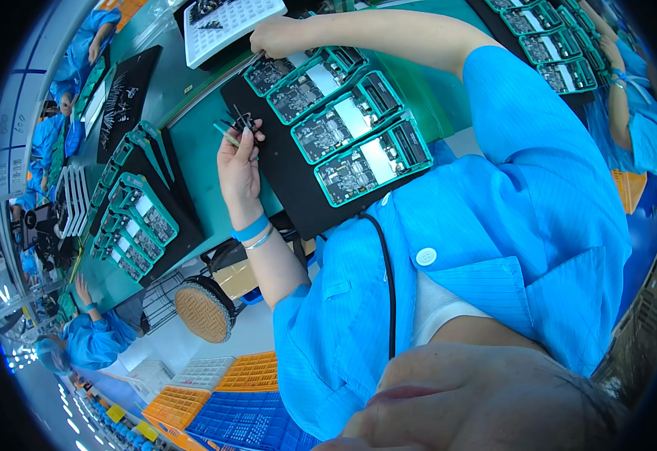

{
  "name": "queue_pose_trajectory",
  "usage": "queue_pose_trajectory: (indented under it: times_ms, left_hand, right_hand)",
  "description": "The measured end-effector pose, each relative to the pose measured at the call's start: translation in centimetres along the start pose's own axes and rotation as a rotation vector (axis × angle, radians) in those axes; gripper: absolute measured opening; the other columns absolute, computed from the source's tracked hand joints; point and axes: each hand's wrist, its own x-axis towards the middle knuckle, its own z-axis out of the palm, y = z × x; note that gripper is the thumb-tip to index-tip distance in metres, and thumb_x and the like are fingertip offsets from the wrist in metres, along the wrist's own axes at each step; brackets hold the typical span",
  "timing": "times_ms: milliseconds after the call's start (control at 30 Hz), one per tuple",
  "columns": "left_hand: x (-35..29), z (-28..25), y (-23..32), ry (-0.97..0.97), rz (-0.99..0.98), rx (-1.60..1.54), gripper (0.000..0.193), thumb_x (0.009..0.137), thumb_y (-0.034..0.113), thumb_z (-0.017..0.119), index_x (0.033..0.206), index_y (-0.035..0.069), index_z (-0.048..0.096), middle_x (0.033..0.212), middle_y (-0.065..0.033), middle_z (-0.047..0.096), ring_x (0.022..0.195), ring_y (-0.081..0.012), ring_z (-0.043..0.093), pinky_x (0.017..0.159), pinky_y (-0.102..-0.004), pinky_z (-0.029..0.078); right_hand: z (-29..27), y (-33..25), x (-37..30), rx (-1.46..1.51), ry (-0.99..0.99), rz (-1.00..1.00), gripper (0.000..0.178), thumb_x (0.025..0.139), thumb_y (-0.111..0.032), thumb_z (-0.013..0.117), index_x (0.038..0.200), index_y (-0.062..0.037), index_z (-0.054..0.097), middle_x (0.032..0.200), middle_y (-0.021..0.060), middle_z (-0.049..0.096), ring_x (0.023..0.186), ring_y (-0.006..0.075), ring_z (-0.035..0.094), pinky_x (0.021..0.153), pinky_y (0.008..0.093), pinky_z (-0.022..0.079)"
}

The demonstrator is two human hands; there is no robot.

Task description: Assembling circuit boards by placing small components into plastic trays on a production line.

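My left hand is raised over the black mat, its fingers closed around a bunch of small black wired parts. A thin pale-green stick pokes out of the same grip. At the far end of the mat my right hand is closed, fingertips down beside the farthest circuit board; whatever they pinch is hidden. Several circuit boards in teal frames stand in a row, the nearest board by my body and another board just beyond it.
A white tray with black parts lies beyond my right hand. Left along the green bench are more framed boards and a black mat with small parts. Co-workers in blue sit around; a round woven stool stands at left.
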Motion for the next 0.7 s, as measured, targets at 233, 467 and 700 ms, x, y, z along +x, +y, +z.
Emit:
queue_pose_trajectory:
  times_ms: [233,467,700]
  left_hand:
    - [0.1,-0.5,0.4,-0.077,-0.055,-0.063,0.015,0.102,0.005,0.063,0.116,0.001,0.063,0.111,-0.0125,0.071,0.082,-0.0065,0.061,0.066,-0.0168,0.046]
    - [-0.3,1.1,0.3,-0.056,-0.042,-0.122,0.022,0.102,0.007,0.062,0.124,0.001,0.062,0.107,-0.0072,0.07,0.088,-0.0115,0.066,0.078,-0.0229,0.052]
    - [-0.5,2.3,0.4,-0.162,-0.074,-0.156,0.025,0.103,0.01,0.062,0.126,0.001,0.061,0.109,-0.0071,0.07,0.089,-0.0136,0.066,0.077,-0.0245,0.053]
  right_hand:
    - [-2.0,-4.9,-3.6,0.346,0.342,-0.361,0.019,0.084,-0.009,0.069,0.103,-0.01,0.071,0.104,0.0052,0.067,0.088,0.0281,0.069,0.068,0.0409,0.054]
    - [-2.5,-8.3,-6.4,0.135,0.262,-0.644,0.03,0.078,-0.006,0.068,0.108,-0.0093,0.066,0.096,0.0059,0.058,0.071,0.0285,0.066,0.056,0.0408,0.05]
    - [-3.7,-8.4,-7.6,0.267,0.278,-0.558,0.036,0.073,-0.006,0.075,0.108,-0.0099,0.066,0.098,0.0048,0.058,0.073,0.0298,0.066,0.056,0.0416,0.049]
